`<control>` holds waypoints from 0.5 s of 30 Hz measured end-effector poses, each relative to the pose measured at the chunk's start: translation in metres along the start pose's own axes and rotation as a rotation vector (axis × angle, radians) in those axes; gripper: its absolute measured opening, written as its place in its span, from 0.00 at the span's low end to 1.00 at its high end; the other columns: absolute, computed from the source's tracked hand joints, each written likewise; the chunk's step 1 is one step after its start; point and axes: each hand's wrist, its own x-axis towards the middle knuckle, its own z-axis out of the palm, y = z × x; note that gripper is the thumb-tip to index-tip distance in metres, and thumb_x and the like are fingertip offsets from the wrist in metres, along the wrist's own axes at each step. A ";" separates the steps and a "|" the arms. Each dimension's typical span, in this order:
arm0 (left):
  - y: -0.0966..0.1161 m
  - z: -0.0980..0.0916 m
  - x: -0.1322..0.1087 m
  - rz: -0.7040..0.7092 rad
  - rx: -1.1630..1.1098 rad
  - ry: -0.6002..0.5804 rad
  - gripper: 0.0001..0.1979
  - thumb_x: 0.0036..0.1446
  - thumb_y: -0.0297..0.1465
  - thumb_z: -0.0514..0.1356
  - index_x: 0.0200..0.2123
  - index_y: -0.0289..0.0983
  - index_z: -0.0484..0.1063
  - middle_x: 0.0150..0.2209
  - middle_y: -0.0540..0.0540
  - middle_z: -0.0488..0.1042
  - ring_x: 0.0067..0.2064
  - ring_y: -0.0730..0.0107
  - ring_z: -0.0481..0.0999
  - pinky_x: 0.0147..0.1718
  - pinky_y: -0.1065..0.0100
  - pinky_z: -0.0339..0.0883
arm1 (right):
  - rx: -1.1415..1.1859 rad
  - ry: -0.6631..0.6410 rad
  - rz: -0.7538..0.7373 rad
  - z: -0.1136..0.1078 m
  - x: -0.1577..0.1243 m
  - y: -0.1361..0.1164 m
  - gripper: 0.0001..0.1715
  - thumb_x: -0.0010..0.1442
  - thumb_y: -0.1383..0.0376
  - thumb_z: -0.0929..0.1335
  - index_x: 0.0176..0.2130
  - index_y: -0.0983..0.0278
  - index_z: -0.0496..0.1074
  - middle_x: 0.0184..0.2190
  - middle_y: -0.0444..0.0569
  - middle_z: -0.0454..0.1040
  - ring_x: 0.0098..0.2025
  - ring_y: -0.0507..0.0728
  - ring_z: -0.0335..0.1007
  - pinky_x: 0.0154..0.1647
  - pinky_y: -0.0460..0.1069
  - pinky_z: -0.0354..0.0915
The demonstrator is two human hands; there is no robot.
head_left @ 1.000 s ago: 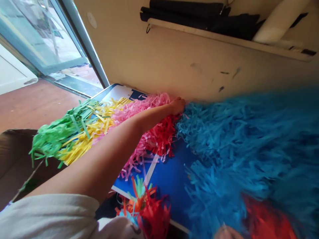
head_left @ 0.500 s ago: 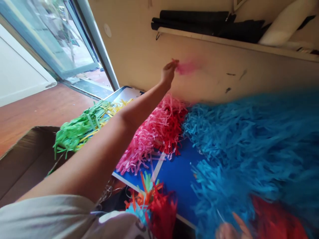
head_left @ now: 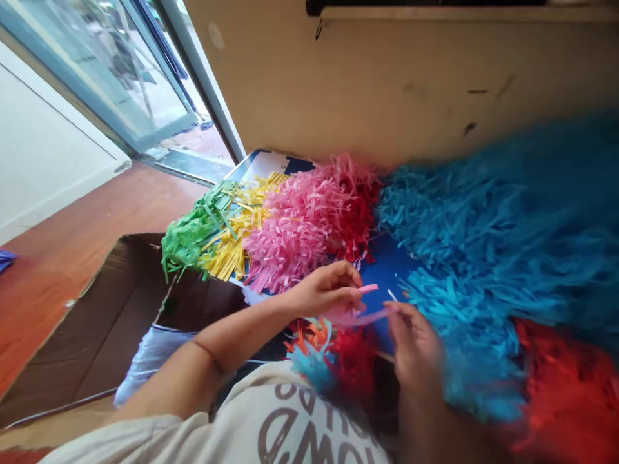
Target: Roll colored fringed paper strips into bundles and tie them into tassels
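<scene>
My left hand (head_left: 326, 290) and my right hand (head_left: 413, 341) meet low in the middle of the view, both pinched on a pink paper strip (head_left: 370, 289); its other end is blurred between the fingers. Just beyond lies a pile of pink fringed paper (head_left: 300, 229) on a blue board (head_left: 384, 270). Red fringe (head_left: 355, 212), yellow fringe (head_left: 236, 238) and green fringe (head_left: 191, 232) sit beside it. A large mass of blue fringed paper (head_left: 488, 219) fills the right side, red fringe (head_left: 565, 393) under it. A small multicoloured fringed bundle (head_left: 333, 357) rests near my chest.
An open brown cardboard box (head_left: 97, 322) stands at the lower left on a reddish wood floor (head_left: 82, 225). A beige wall (head_left: 387, 84) rises behind the piles. A glass door (head_left: 111, 71) is at the upper left.
My left arm, stretched out to the pile and then raised with a pink strip, has drawn back to my body. My right hand has come up to meet it on the strip.
</scene>
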 end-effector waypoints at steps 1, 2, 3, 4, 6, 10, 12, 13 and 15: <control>-0.012 0.008 -0.007 -0.038 -0.106 0.031 0.20 0.53 0.44 0.68 0.36 0.35 0.68 0.29 0.46 0.76 0.27 0.73 0.75 0.27 0.72 0.66 | -0.015 -0.046 -0.014 0.010 0.001 -0.005 0.14 0.57 0.54 0.72 0.37 0.60 0.79 0.35 0.49 0.78 0.37 0.58 0.74 0.38 0.50 0.70; -0.022 0.014 -0.010 -0.061 -0.186 0.072 0.21 0.52 0.45 0.68 0.35 0.36 0.66 0.27 0.47 0.76 0.25 0.75 0.73 0.25 0.74 0.65 | -0.006 -0.085 -0.018 0.018 0.001 -0.008 0.13 0.58 0.54 0.71 0.36 0.60 0.79 0.35 0.48 0.78 0.37 0.57 0.74 0.39 0.50 0.69; -0.028 0.019 -0.013 -0.077 -0.234 0.101 0.22 0.51 0.46 0.69 0.34 0.36 0.65 0.26 0.49 0.75 0.24 0.77 0.72 0.24 0.75 0.63 | 0.014 -0.115 -0.016 0.025 0.001 -0.010 0.13 0.58 0.54 0.71 0.36 0.60 0.79 0.34 0.47 0.78 0.37 0.57 0.73 0.39 0.50 0.69; -0.032 0.022 -0.014 -0.086 -0.260 0.121 0.23 0.50 0.47 0.69 0.34 0.36 0.65 0.25 0.50 0.75 0.22 0.78 0.70 0.23 0.76 0.62 | 0.031 -0.127 -0.016 0.029 -0.001 -0.011 0.13 0.59 0.54 0.71 0.36 0.60 0.79 0.33 0.47 0.78 0.36 0.56 0.73 0.38 0.49 0.69; -0.034 0.024 -0.016 -0.085 -0.280 0.143 0.24 0.49 0.47 0.70 0.34 0.36 0.65 0.25 0.50 0.74 0.21 0.79 0.68 0.22 0.76 0.60 | 0.036 -0.114 -0.011 0.034 -0.006 -0.010 0.13 0.60 0.54 0.71 0.35 0.61 0.79 0.32 0.46 0.78 0.34 0.55 0.73 0.37 0.49 0.68; -0.034 0.022 -0.020 -0.069 -0.258 0.130 0.24 0.50 0.47 0.69 0.34 0.36 0.64 0.25 0.51 0.74 0.20 0.80 0.66 0.21 0.75 0.60 | -0.014 -0.097 -0.015 0.033 -0.013 -0.008 0.12 0.61 0.55 0.70 0.37 0.60 0.79 0.33 0.45 0.78 0.35 0.55 0.73 0.38 0.49 0.67; -0.035 0.022 -0.022 -0.053 -0.218 0.126 0.23 0.51 0.48 0.68 0.34 0.36 0.65 0.24 0.51 0.72 0.21 0.79 0.66 0.22 0.75 0.59 | -0.042 -0.086 -0.028 0.031 -0.014 -0.008 0.12 0.61 0.56 0.69 0.37 0.60 0.79 0.33 0.45 0.78 0.36 0.56 0.73 0.39 0.49 0.67; -0.036 0.022 -0.022 -0.039 -0.178 0.129 0.23 0.51 0.47 0.68 0.34 0.36 0.65 0.24 0.51 0.72 0.21 0.79 0.66 0.22 0.75 0.59 | -0.059 -0.075 -0.044 0.030 -0.014 -0.008 0.12 0.61 0.56 0.69 0.36 0.60 0.79 0.33 0.45 0.78 0.36 0.56 0.73 0.39 0.49 0.67; -0.037 0.022 -0.022 0.008 -0.061 0.139 0.21 0.53 0.47 0.67 0.34 0.35 0.68 0.25 0.51 0.70 0.23 0.78 0.67 0.24 0.74 0.60 | -0.096 -0.055 -0.102 0.028 -0.014 -0.008 0.11 0.62 0.57 0.68 0.35 0.60 0.79 0.32 0.45 0.78 0.36 0.56 0.73 0.39 0.49 0.67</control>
